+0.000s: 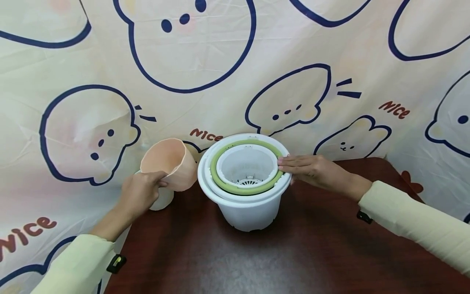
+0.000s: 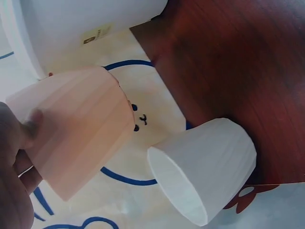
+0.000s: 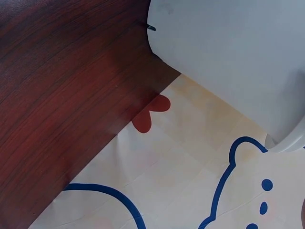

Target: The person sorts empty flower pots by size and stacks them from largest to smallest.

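Observation:
My left hand [image 1: 141, 192] holds a peach plastic flowerpot [image 1: 183, 173] by its rim, thumb on one side and fingers on the other. In the left wrist view the peach flowerpot [image 2: 86, 129] is lifted beside a white flowerpot [image 2: 214, 164] that stands on the table. Straight fingers of my right hand [image 1: 312, 171] rest on the right rim of a stack of nested pots; its thumb is mostly hidden. That stack has a large white flowerpot [image 1: 249, 214] outside, a green-rimmed pot [image 1: 216, 173] within, and a white pot with a slotted bottom [image 1: 229, 163] innermost.
Everything stands on a dark red-brown wooden table [image 1: 293, 257]. A cream cloth with cartoon outlines [image 1: 205, 53] hangs right behind the table's back edge and at its sides. The white outer pot fills the upper right of the right wrist view.

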`<state>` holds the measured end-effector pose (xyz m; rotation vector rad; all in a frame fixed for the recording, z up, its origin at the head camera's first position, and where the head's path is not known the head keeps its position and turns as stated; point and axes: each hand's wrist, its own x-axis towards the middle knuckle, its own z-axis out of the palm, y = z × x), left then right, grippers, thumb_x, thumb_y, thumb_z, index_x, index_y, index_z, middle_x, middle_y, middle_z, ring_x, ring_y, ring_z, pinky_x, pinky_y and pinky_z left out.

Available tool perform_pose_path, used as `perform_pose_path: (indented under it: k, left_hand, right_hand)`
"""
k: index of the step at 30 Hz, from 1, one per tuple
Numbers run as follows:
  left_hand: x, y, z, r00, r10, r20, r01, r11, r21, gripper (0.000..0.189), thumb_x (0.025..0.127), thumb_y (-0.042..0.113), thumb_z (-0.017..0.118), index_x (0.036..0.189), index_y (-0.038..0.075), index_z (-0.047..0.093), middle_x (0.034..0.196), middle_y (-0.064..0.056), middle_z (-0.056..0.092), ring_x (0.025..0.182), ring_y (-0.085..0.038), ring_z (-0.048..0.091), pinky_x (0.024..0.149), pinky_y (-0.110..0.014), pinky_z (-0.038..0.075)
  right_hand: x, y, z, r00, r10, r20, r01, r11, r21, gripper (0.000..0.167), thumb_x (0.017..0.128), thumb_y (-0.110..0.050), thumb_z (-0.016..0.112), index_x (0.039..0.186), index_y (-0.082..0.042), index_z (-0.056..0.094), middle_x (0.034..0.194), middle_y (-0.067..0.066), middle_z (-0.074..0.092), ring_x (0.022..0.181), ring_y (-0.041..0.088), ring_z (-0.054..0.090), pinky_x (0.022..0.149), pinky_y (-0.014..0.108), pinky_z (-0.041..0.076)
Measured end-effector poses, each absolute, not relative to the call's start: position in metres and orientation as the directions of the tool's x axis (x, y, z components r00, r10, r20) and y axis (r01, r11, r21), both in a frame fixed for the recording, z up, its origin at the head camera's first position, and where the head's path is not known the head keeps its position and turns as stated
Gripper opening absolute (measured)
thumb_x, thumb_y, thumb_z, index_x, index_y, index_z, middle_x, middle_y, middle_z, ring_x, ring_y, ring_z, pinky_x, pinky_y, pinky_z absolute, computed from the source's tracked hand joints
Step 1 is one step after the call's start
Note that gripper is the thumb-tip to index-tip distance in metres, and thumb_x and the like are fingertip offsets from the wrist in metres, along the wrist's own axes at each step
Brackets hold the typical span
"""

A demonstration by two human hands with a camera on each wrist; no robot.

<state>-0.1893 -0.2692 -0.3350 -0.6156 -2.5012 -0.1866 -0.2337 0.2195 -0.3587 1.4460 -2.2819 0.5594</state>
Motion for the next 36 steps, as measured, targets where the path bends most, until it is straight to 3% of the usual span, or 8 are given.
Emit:
perform_pose_path:
  k: [8, 15, 22, 36]
  left_hand:
    - [-0.190, -0.267, -0.319, -0.703, 0.403, 0.586, 0.483, 0.876, -0.023, 0.014, 0.078, -0.001, 0.081, 0.085, 0.009, 0.074, 0.074, -0.009, 0.077, 0.053, -0.026, 0.065, 0.046, -0.047, 0.047]
    - [-0.190, -0.265, -0.300, -0.685, 0.403, 0.607, 0.492, 0.870, -0.023, 0.014, 0.080, -0.005, 0.079, 0.090, 0.005, 0.076, 0.075, -0.014, 0.077, 0.048, -0.020, 0.057, 0.044, -0.037, 0.043]
    - [-0.191, -0.261, -0.283, -0.615, 0.418, 0.669, 0.512, 0.857, -0.065, 0.011, 0.080, -0.001, 0.081, 0.086, 0.006, 0.076, 0.068, -0.012, 0.074, 0.045, -0.021, 0.052, 0.042, -0.040, 0.041]
    - [-0.193, -0.237, -0.262, -0.567, 0.447, 0.692, 0.567, 0.821, -0.067, 0.012, 0.084, -0.007, 0.076, 0.093, 0.001, 0.076, 0.080, -0.018, 0.077, 0.060, -0.031, 0.072, 0.050, -0.046, 0.055]
  right_hand:
    - [-0.235, 0.219, -0.359, -0.391, -0.759, 0.520, -0.914, 0.386, -0.125, 0.061, 0.078, -0.008, 0.085, 0.137, -0.009, 0.066, 0.139, 0.004, 0.067, 0.131, 0.024, 0.063, 0.113, 0.015, 0.036]
    - [-0.235, 0.218, -0.359, -0.383, -0.760, 0.525, -0.916, 0.387, -0.107, 0.060, 0.079, -0.011, 0.085, 0.136, -0.009, 0.067, 0.140, 0.003, 0.066, 0.130, 0.024, 0.063, 0.112, 0.015, 0.037]
    - [-0.235, 0.218, -0.359, -0.372, -0.762, 0.530, -0.918, 0.385, -0.090, 0.060, 0.078, -0.011, 0.086, 0.135, -0.008, 0.067, 0.138, 0.004, 0.067, 0.130, 0.024, 0.064, 0.113, 0.015, 0.036]
    - [-0.236, 0.220, -0.360, -0.374, -0.760, 0.531, -0.919, 0.381, -0.103, 0.061, 0.078, -0.008, 0.085, 0.136, -0.010, 0.067, 0.138, 0.004, 0.067, 0.131, 0.023, 0.063, 0.112, 0.014, 0.037]
